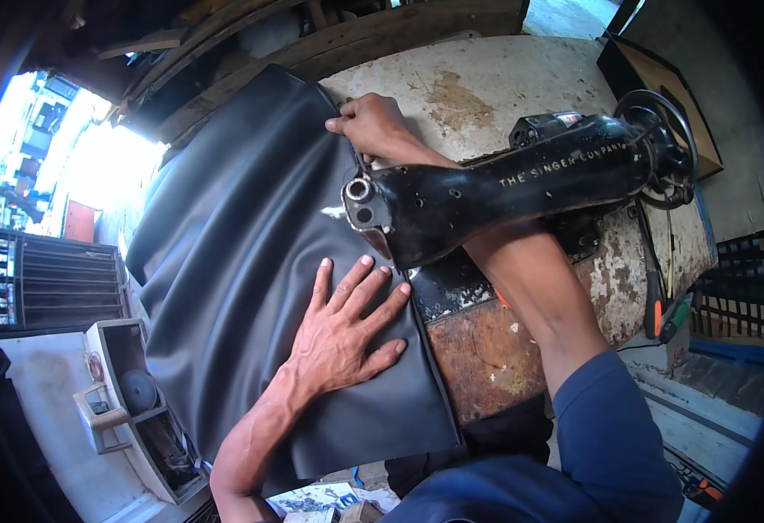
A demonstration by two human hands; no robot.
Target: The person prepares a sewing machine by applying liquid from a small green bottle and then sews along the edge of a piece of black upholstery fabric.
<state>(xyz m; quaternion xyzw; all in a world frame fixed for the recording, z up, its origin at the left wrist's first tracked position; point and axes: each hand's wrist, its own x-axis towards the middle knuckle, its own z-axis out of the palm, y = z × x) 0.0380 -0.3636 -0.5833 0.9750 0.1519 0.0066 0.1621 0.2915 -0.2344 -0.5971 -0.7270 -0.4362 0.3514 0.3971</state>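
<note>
A large sheet of dark grey leather-like material [234, 227] drapes over the table's left side, falling in soft folds. Its right edge runs under the head of a black sewing machine [452, 205]. My left hand [338, 327] lies flat on the sheet, fingers spread, just in front of the needle area. Reaching under the machine's arm, my right hand [370, 125] pinches the sheet's edge behind the machine head. The needle and presser foot are mostly hidden by the machine head.
The worn tabletop [521, 74] has peeling paint and brown stains. A handwheel [657, 148] sits at the machine's right end. Orange-handled [658, 318] and green-handled [677, 318] tools are at the table's right edge. At the left stands an open white drawer box [129, 401].
</note>
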